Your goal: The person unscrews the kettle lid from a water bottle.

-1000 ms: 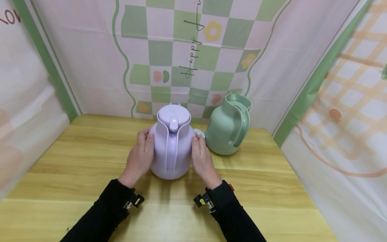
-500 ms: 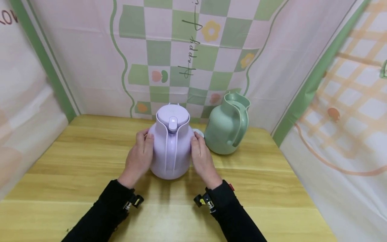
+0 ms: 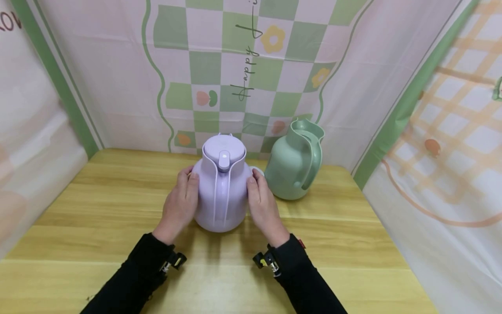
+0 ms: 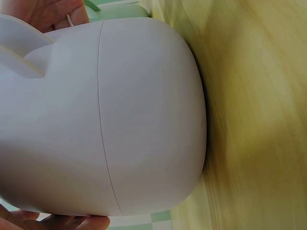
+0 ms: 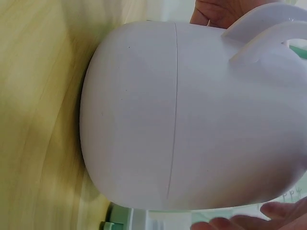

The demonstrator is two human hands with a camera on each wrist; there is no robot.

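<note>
Lilac jug (image 3: 221, 187) upright on the desk (image 3: 117, 209), about midway between left and right edges, nearer the back edge. Both wrist views put its base right at the desktop; reads as standing, not lifted. Left hand (image 3: 179, 205) half open, cupping the jug's left side: thumb on the near face, fingers bent round toward the far side. Right hand (image 3: 265, 205) mirrors it on the right; its fingertip contact is hard to confirm. Handle (image 3: 221, 205) faces the person, neither hand on it; lid (image 3: 225, 145) seated.

To hold it well, I'd say: equal squeeze, both hands at one height. Body is smooth and rounded, so palms could slide; a grip at or below the widest part should be safer. Fingers off the lid button (image 3: 224, 160). Mind the right knuckles: a pale item (image 3: 256, 169), mostly hidden, sits just behind them, green jug (image 3: 288, 168) close beyond, easy to bump.

Surface: light wood-grain with a slight sheen. Green jug stands toward the back right corner. Front edge out of frame.

Room: printed cloth on three sides. Back cloth (image 3: 121, 87) has green-white checks, flowers, sideways "Happy" lettering; right cloth (image 3: 455, 109) orange checks; left cloth (image 3: 31, 100) mostly pale.
</note>
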